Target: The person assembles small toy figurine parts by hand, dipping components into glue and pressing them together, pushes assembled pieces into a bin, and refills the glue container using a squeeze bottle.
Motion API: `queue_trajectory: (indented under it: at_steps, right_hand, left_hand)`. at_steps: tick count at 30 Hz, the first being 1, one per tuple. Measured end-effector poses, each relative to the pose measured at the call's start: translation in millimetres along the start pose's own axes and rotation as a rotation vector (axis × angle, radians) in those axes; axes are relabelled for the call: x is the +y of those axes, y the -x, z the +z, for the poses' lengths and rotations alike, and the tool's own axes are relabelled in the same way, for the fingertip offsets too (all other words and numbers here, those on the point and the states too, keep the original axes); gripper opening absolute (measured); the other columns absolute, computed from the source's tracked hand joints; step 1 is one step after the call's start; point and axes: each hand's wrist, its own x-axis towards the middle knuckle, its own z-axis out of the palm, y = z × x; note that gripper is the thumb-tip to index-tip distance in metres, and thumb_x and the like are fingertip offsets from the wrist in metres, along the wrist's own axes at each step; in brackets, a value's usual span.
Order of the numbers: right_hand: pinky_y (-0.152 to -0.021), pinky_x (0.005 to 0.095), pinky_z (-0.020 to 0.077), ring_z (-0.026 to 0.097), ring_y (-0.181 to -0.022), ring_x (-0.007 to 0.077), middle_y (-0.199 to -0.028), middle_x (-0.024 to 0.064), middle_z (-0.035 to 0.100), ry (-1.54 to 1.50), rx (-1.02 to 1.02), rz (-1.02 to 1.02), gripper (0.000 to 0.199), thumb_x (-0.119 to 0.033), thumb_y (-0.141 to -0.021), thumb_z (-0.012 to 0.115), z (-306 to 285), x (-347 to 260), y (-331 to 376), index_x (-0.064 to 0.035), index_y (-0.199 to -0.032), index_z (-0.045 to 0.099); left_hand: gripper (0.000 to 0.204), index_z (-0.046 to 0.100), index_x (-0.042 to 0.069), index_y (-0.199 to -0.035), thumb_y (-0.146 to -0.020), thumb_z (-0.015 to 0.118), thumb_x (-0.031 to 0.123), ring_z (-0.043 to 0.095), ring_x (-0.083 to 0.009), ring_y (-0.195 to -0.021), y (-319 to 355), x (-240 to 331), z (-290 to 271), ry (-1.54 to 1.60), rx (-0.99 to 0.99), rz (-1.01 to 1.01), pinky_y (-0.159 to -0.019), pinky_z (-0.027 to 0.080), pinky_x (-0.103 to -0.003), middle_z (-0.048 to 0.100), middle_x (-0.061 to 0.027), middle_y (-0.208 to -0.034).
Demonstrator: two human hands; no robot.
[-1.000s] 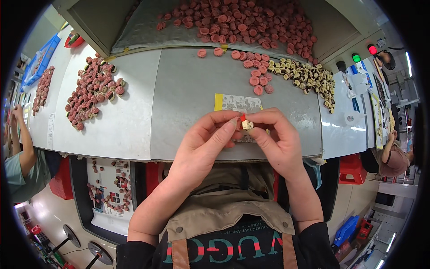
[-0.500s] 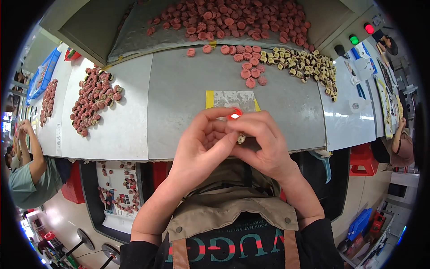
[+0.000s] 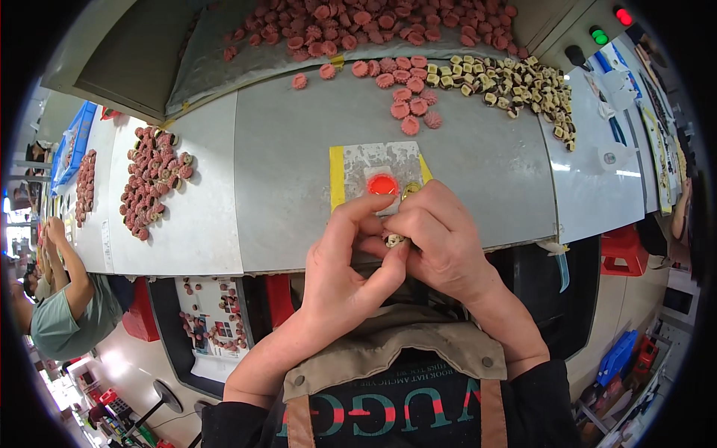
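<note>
A small cream-and-dark piece sits pinched between the fingertips of my left hand and my right hand, close to the table's front edge. Fingers cover much of it, so its full shape is hidden. Just beyond my fingertips is a bright red round dish, on a worn pale plate edged with yellow tape. Beside my right knuckles a small yellowish ring-shaped thing shows in part.
Pink fluted cup-shaped pieces lie at the far middle, with more heaped on the shelf behind. Cream-and-dark pieces spread to their right. Pink-and-cream joined pieces are piled at left. Another person's arm is at far left.
My hands have drawn slightly down and nearer, baring the red dish and the yellowish ring. The small piece stays between my fingers. The view has shifted a little.
</note>
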Motion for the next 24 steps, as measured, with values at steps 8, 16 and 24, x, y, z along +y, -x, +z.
queue_trajectory:
  at_steps: [8,16,24]
  right_hand:
    - [-0.069,0.0372,0.0479,0.057,-0.081,0.0274,-0.087,0.0073,0.058,0.070,0.001,-0.022,0.034,-0.005,-0.063,0.079,-4,-19,-3,-0.0068,-0.091,0.060]
    - [-0.080,0.0381,0.0482,0.058,-0.091,0.0315,-0.099,0.0131,0.059,0.378,-0.018,0.180,0.025,-0.009,-0.083,0.068,-80,25,-9,-0.0042,-0.106,0.061]
    - [-0.078,0.0392,0.0496,0.060,-0.091,0.0313,-0.099,0.0120,0.059,0.627,-0.081,0.163,0.017,-0.006,-0.087,0.061,-89,82,-61,-0.0020,-0.104,0.059]
  left_hand:
    - [0.045,0.052,0.004,-0.121,-0.079,0.068,0.000,0.066,-0.0151,-0.077,11,0,-7,-0.063,0.124,0.105,-0.070,0.052,-0.026,0.063,-0.0080,-0.090]
    - [0.021,0.065,0.005,-0.107,-0.086,0.062,0.007,0.053,-0.0301,-0.108,-9,-24,-141,-1.181,0.478,0.175,-0.094,0.042,-0.040,0.057,-0.0123,-0.117]
    - [0.021,0.063,0.006,-0.105,-0.085,0.063,0.014,0.059,-0.0311,-0.097,-86,19,-67,-0.707,0.029,0.464,-0.083,0.048,-0.040,0.060,-0.0125,-0.105]
